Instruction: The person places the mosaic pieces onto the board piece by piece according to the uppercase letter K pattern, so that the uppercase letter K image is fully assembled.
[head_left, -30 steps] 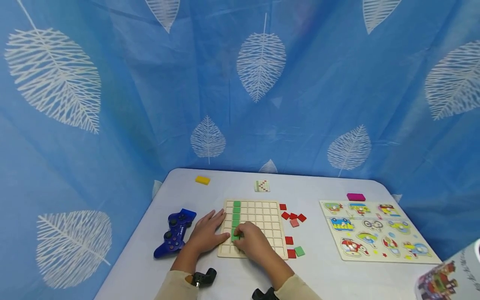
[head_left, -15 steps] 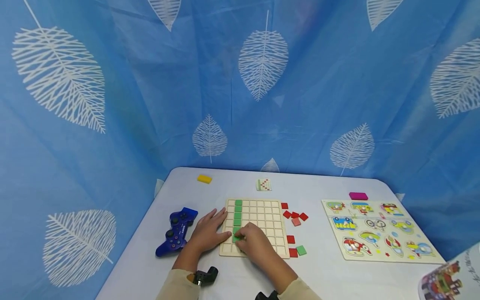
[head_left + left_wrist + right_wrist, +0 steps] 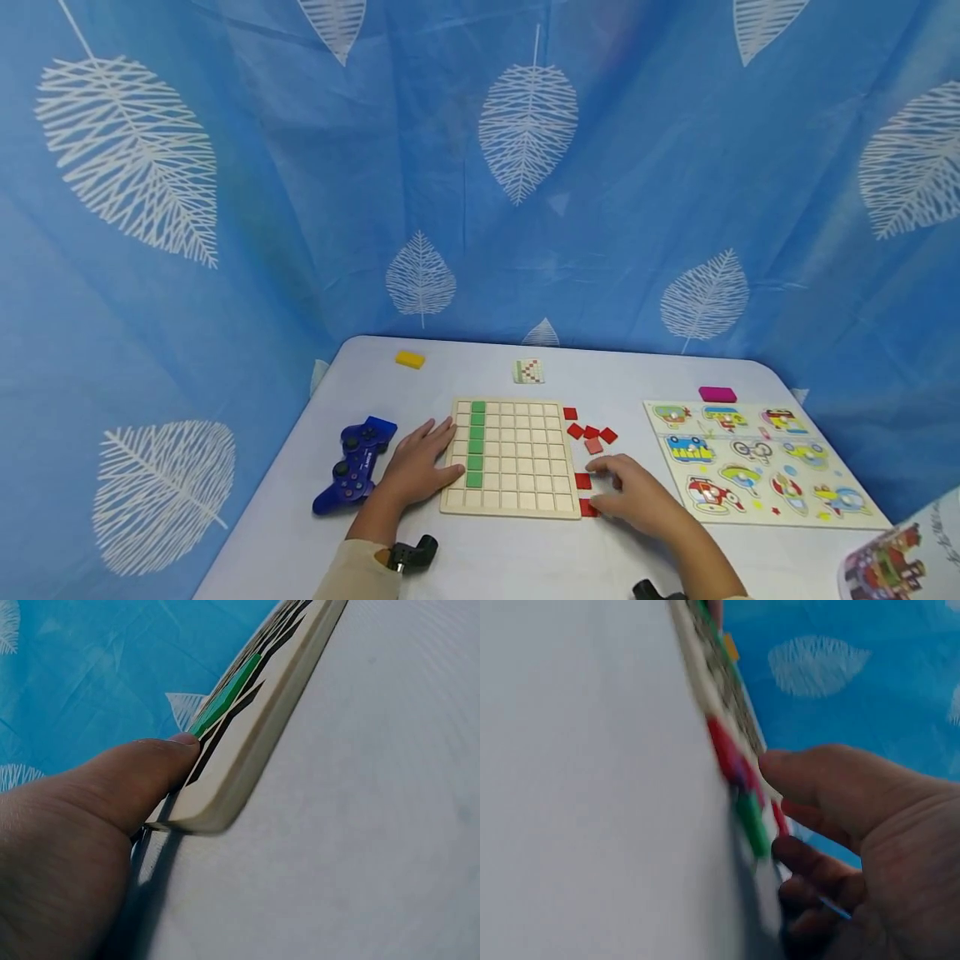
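Note:
A wooden grid board lies on the white table, with several green square tiles in a column near its left side. My left hand rests at the board's left edge, fingers extended, and in the left wrist view its thumb touches the board's rim. Right of the board, my right hand hovers at the loose red tiles, thumb and fingers apart. In the right wrist view a loose green tile shows, blurred, near those fingers; the hand hides it in the head view.
A small pattern card lies behind the board. To the left are a blue game controller and a yellow block. On the right sit a picture puzzle board, a magenta block and a printed mug.
My right hand has left the green tile at the column's lower end and moved right, off the board to the loose tiles. My left hand stays at the board's edge.

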{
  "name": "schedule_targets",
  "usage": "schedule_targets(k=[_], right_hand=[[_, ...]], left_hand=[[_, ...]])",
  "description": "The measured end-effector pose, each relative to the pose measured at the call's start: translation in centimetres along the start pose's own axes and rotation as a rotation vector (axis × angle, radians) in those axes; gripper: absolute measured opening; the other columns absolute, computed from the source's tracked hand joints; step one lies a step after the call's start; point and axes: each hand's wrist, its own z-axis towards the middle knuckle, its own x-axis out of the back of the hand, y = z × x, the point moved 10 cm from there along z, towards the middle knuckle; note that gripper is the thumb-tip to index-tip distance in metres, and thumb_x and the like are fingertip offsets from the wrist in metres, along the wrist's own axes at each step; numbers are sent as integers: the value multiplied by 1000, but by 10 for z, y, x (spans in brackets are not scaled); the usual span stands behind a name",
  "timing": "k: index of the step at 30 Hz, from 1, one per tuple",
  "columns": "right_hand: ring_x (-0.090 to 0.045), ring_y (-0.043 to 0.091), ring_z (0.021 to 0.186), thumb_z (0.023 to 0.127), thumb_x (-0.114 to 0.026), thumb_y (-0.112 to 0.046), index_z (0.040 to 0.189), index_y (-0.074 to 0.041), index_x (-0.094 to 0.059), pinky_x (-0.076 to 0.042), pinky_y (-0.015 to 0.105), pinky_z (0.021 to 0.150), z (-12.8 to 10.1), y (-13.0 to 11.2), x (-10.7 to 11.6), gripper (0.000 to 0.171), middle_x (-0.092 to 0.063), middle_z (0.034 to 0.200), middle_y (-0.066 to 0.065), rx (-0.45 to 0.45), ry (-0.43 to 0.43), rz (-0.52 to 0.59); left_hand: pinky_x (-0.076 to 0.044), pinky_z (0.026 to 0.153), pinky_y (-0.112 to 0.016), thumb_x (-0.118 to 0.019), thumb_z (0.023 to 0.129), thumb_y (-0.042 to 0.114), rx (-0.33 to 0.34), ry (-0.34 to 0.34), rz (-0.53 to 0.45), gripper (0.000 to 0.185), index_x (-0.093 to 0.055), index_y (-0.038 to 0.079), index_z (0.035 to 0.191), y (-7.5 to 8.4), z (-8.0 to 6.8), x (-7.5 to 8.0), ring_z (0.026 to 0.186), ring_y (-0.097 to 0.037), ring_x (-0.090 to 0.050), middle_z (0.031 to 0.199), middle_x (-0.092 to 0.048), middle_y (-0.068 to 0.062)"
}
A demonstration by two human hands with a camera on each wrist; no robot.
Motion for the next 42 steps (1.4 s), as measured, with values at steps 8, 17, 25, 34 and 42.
schedule_targets(k=[8,17,25,34,42], right_hand=[[-57,19,124,84,-88,-27,116,-31,-71,-49,47,110,-11,18,5,37,-62,130,-9,88,-105,-13],[-56,19,120,87,-84,-23,101,-33,-70,-51,41,107,-12,19,0,22,-61,122,-9,124,-113,-44],[-54,16,81,88,-84,-21,107,-20,-72,-44,28,68,-1,-5,0,23,-64,91,-2,-8,36,91],[-55,5,82,88,-85,-25,102,-24,-73,-49,25,73,13,-126,-91,18,-65,97,-13,300,-38,32],[-50,6,80,85,-87,-22,86,-24,-74,-46,25,72,14,-153,-125,13,-57,89,-11,334,-34,-55]], left_hand=[[-23,123,-67,-72,93,55,2,10,2,82,-41,26,163,0,0,4,161,-30,-21,171,-32,9],[-24,123,-68,-72,93,56,7,14,-9,81,-42,26,162,0,-1,-1,161,-30,-22,171,-32,9],[-25,122,-68,-73,92,56,11,29,1,81,-43,27,162,-2,0,2,161,-31,-23,171,-33,8],[-26,122,-68,-72,92,57,14,17,-7,82,-42,27,162,0,0,0,160,-31,-23,171,-34,8],[-26,122,-67,-73,92,56,15,33,11,81,-44,26,161,1,-2,1,160,-31,-24,170,-35,7]])
